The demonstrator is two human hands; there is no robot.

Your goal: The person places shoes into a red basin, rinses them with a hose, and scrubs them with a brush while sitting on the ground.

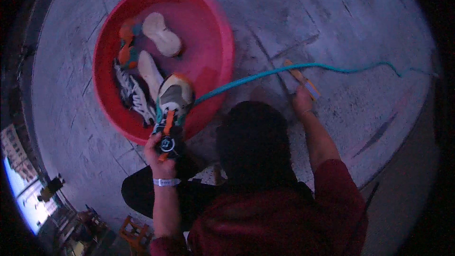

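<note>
My left hand [159, 156] grips a multicoloured sneaker [176, 96] by its heel end, toe pointing away, over the near rim of a red plastic tub [227, 46]. Orange, white and green-blue parts show on the shoe. My right hand [302, 102] is closed around what looks like a scrubbing brush [295, 72] with a yellowish handle, held low over the floor right of the tub. Inside the tub lie a dark sneaker with white laces [133, 90], an orange and teal shoe sole [128, 44] and two pale insoles, one farther off [161, 35] and one nearer [147, 67].
A teal hose [256, 76] runs from the right across the concrete floor [348, 21] and over the tub's rim, its end hidden behind the sneaker. A small wooden stool [134, 233] stands at the lower left. Beyond it, dim clutter and a person [49, 188] are blurred.
</note>
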